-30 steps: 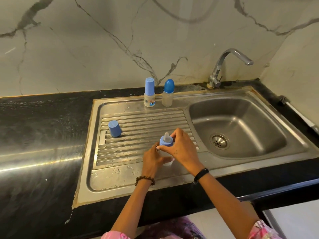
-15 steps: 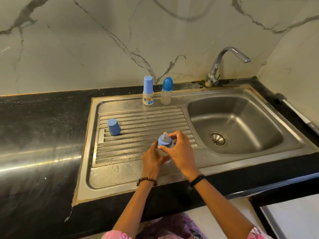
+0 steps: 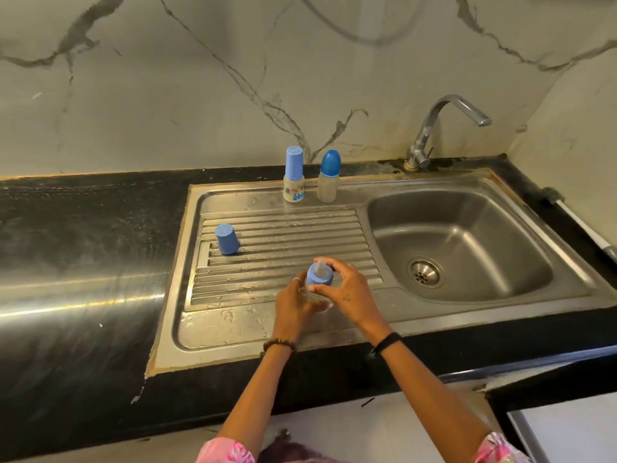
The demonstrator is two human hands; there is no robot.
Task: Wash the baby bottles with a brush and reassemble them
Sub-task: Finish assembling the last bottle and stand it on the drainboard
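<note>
The bottle's clear body is mostly hidden inside the left hand (image 3: pixel 293 304) gripping it above the drainboard (image 3: pixel 283 235), while the right hand (image 3: pixel 347 289) pinches its blue nipple collar (image 3: pixel 320 275).

Two bottles (image 3: pixel 311 177) behind loose cap (image 3: pixel 226 239)

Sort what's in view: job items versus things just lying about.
Job: bottle in hand, its blue collar and teat, loose blue cap, two capped bottles, sink, tap.
Lying about: white handle, black counter.
</note>
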